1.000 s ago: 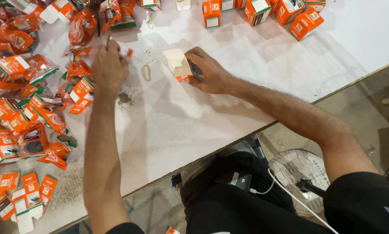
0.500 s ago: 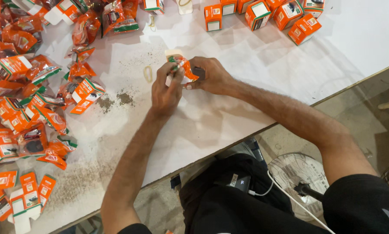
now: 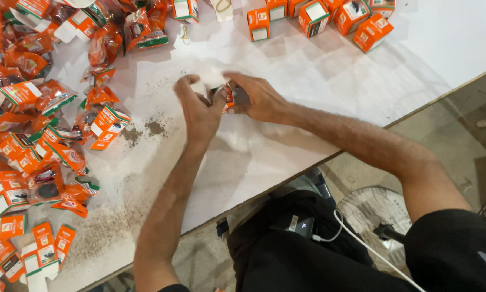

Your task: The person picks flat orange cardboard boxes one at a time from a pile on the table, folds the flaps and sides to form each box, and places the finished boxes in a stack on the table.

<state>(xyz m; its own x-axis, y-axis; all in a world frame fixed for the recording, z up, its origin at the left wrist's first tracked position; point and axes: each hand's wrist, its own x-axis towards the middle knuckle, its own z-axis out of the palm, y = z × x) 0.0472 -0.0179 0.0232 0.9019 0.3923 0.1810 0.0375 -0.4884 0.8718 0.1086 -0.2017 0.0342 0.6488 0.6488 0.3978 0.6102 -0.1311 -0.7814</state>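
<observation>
White table (image 3: 308,135) fills most of the view, its edge running diagonally lower left to upper right; dark grit is scattered near the left-centre and along the lower-left edge. Big heap of orange packets (image 3: 32,124) covers the left side, some crumpled, some flat-folded, w/ many cut off by the frame. Row of closed orange boxes (image 3: 329,19) sits along the top right, well apart from the hands, tops cropped. Below the table: dark lap w/ a white cable (image 3: 362,246) across it, and a fan (image 3: 372,216) on the floor, partly hidden by the right arm. Both hands meet mid-table: left hand (image 3: 199,111) and right hand (image 3: 256,97) both grasp one small orange box (image 3: 227,96) between them, just above the tabletop. Box is mostly hidden by fingers & blurred, so can't tell if it's open or closed, or how its flaps sit. A pale blurred patch just above the hands is too smeared to identify. Nothing lies between hands and the heap except bare table and grit.
</observation>
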